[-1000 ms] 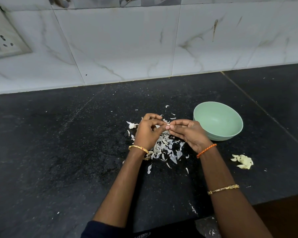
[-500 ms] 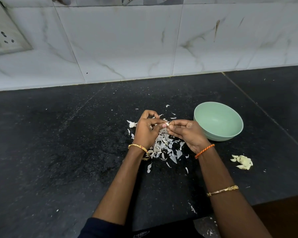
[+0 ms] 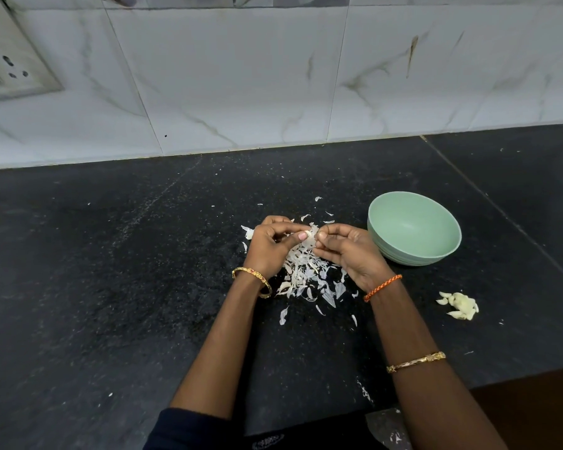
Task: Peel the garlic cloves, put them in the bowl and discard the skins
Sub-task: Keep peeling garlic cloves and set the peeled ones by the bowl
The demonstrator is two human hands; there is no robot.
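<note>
Head view: a clove (image 3: 308, 238) is held up between the two hands, just over a heap of skins (image 3: 306, 274) on the dark counter (image 3: 111, 287). Many skins have been pulled off already, so a good part of the peeling seems done. A small pile of peeled cloves (image 3: 460, 306) is seen on the counter to the right, well apart from the skins. The green bowl (image 3: 415, 233) stands just beside the right hand, and nothing is seen inside it. So the cloves must yet be put in the bowl, and the skins must yet be thrown away. How many cloves are left to peel cannot be told.

The left hand (image 3: 270, 246) is curled, and the clove is pinched by its thumb and first finger. The right hand (image 3: 348, 251) is curled too, and the clove or its skin is pinched at its fingertips (image 3: 320, 236). The other fingers of both hands are bent loosely inward. Nothing else is held.
</note>
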